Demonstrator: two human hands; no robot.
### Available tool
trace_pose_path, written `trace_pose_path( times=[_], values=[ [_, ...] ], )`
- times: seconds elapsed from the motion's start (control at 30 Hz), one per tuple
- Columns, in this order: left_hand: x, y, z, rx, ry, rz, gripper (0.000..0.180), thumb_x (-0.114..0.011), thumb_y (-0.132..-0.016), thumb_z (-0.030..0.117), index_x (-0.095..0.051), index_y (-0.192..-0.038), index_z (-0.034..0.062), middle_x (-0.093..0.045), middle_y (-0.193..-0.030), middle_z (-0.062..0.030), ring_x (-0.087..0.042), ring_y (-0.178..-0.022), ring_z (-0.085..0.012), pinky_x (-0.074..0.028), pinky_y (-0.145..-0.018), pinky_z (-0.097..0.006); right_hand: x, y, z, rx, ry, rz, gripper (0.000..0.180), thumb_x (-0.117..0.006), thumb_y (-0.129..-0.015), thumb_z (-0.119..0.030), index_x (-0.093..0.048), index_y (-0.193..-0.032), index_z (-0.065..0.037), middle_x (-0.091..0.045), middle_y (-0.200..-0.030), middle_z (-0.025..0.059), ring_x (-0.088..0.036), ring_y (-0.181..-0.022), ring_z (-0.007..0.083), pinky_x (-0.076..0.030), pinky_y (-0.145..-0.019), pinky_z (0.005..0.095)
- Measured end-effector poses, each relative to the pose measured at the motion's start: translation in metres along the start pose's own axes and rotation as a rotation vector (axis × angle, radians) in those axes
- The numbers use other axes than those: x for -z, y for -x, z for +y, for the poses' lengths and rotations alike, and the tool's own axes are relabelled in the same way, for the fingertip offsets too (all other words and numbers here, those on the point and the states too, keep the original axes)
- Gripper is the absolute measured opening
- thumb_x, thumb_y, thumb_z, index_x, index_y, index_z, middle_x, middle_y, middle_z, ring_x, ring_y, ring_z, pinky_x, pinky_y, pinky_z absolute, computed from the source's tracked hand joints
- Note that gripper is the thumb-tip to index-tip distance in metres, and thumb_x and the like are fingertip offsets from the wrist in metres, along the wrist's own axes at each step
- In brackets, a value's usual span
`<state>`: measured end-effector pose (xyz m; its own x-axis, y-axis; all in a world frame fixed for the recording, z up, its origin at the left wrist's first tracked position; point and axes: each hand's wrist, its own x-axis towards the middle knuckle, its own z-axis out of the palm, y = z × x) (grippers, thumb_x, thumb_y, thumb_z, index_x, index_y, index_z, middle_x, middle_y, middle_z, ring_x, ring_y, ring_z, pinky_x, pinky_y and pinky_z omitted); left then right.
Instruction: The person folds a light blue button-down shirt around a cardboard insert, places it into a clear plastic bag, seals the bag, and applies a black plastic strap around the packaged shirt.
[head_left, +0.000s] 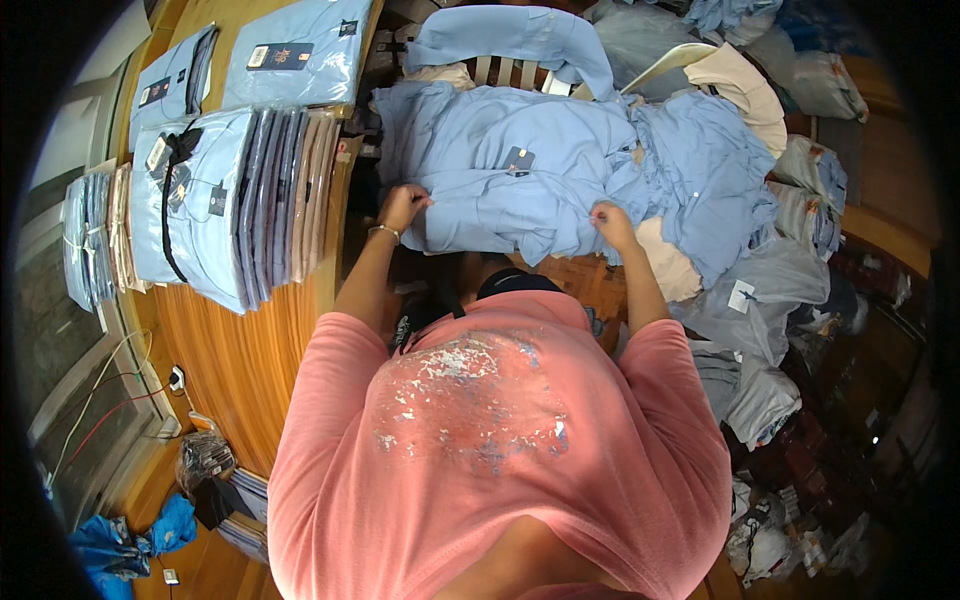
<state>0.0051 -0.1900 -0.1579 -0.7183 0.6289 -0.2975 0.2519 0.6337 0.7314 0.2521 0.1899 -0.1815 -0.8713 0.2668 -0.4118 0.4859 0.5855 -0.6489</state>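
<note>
A light blue shirt (470, 205) with a dark hang tag (519, 161) lies spread in front of me, over more blue cloth. At its left edge my left hand (403, 207) is closed, fingertips pinching the fabric. My right hand (612, 222) pinches the same shirt near its right side. Both forearms reach forward from my body. A crumpled pile of blue shirts (700, 180) sits against the right side of the spread one. What supports the cloth is mostly hidden beneath it.
Stacks of bagged folded shirts (205, 195) stand on the wooden table (235, 370) to my left. A blue garment (510, 40) hangs over a slatted chair back at the far side. Clear plastic bags (755, 300) and bagged clothes crowd the right. Cables (105, 385) run at the left.
</note>
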Motion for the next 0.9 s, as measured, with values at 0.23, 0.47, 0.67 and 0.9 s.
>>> trace_pose_path(
  times=[0.23, 0.47, 0.67, 0.9],
  values=[
    [0.038, -0.008, 0.059, -0.106, 0.137, 0.226, 0.017, -0.063, -0.082, 0.013, -0.057, -0.090, -0.0010, -0.059, -0.073, -0.0132, -0.058, -0.068, -0.0275, -0.046, -0.066, -0.035, 0.075, 0.015, -0.004, 0.039, -0.412, 0.288, 0.021, -0.066, -0.077, -0.007, -0.055, -0.094, -0.004, -0.060, -0.085, 0.0073, -0.052, -0.079, 0.0165, -0.042, -0.077, 0.0301],
    [0.145, -0.046, 0.176, -0.539, -0.030, 0.402, 0.016, -0.064, -0.076, 0.011, -0.067, -0.090, 0.0048, -0.064, -0.093, -0.0152, -0.062, -0.088, -0.0283, -0.049, -0.077, -0.036, 0.244, 0.035, -0.111, -0.104, 0.350, 0.418, 0.027, -0.068, -0.072, -0.009, -0.059, -0.098, -0.007, -0.060, -0.087, 0.0066, -0.056, -0.085, 0.0191, -0.043, -0.080, 0.0310],
    [0.269, 0.057, 0.402, -1.286, 0.046, 1.345, 0.012, -0.055, -0.072, -0.007, -0.055, -0.080, 0.0017, -0.058, -0.082, -0.0160, -0.056, -0.077, -0.0286, -0.044, -0.069, -0.032, 0.405, 0.189, -0.290, 1.010, 0.294, 1.819, 0.011, -0.064, -0.073, 0.007, -0.054, -0.079, 0.008, -0.065, -0.084, 0.0168, -0.063, -0.077, 0.0194, -0.051, -0.073, 0.0292],
    [0.049, 0.048, 0.027, -0.378, -0.628, -0.283, 0.022, -0.062, -0.076, 0.013, -0.064, -0.097, 0.0066, -0.063, -0.092, -0.0192, -0.060, -0.086, -0.0314, -0.047, -0.078, -0.042, 0.089, 0.118, -0.156, -0.128, 0.769, 0.268, 0.019, -0.058, -0.083, -0.010, -0.054, -0.098, 0.001, -0.059, -0.086, 0.0113, -0.057, -0.071, 0.0183, -0.049, -0.059, 0.0291]
  ],
)
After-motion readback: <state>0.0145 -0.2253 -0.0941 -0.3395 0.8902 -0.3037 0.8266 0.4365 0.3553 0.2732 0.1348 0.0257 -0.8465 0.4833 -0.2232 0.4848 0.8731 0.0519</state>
